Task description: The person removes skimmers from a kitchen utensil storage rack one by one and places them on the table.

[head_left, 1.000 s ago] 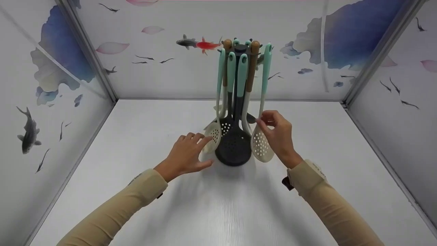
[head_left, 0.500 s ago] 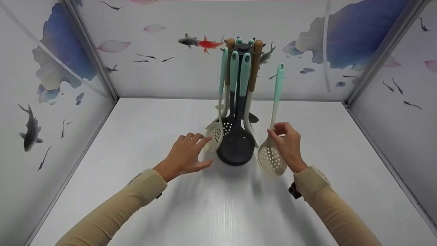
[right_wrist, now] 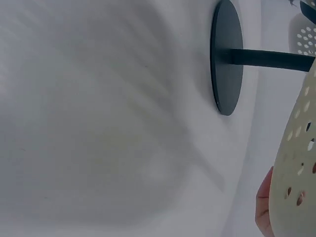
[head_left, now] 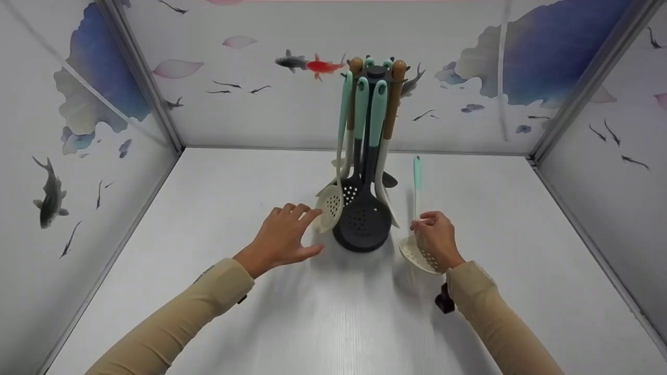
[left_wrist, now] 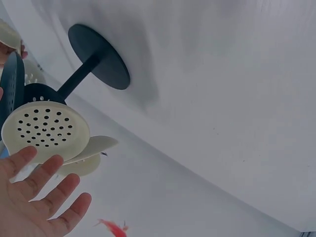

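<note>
My right hand (head_left: 439, 239) pinches the stem of a cream skimmer (head_left: 414, 253) with a mint-green handle, just above its perforated bowl. The skimmer is off the rack, its handle pointing away toward the back wall. In the right wrist view its bowl (right_wrist: 296, 187) covers most of the fingers. My left hand (head_left: 281, 237) has its fingers spread, the tips right at a second cream skimmer (head_left: 329, 208) that hangs on the left side of the utensil rack (head_left: 375, 71). In the left wrist view this hand (left_wrist: 44, 197) lies beneath that skimmer's bowl.
On the rack also hang a black skimmer (head_left: 363, 221) at the front and several other utensils, some with brown handles (head_left: 393, 104). The rack's round dark base (left_wrist: 98, 57) stands on a white table (head_left: 250, 182). Printed wall panels (head_left: 292, 114) close off the back and sides.
My right hand has taken the cream skimmer off the rack's right side, moving it right and toward me. Its handle has tipped down and back. The left hand stays in place.
</note>
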`<act>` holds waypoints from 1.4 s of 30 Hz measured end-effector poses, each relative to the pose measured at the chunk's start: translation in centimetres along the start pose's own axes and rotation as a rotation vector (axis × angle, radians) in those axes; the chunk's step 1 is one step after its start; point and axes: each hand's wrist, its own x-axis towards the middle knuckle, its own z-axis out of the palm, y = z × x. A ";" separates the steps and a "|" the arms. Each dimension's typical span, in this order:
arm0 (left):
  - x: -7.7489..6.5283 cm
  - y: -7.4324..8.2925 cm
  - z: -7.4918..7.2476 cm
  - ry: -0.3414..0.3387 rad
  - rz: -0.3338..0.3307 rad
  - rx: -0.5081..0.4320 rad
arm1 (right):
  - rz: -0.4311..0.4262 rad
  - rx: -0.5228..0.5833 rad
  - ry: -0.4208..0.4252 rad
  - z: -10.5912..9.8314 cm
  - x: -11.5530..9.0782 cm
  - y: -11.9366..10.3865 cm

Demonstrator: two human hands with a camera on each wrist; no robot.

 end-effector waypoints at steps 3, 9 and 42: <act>0.0 0.1 0.1 0.008 0.004 -0.008 | 0.069 -0.010 -0.088 0.1 0.1 0.4; 0.1 0.2 0.2 0.008 0.007 -0.011 | 0.097 -0.074 -0.228 0.3 0.5 1.6; 0.0 0.1 0.2 -0.006 0.008 -0.015 | -0.023 -0.277 -0.349 -0.3 0.1 -0.4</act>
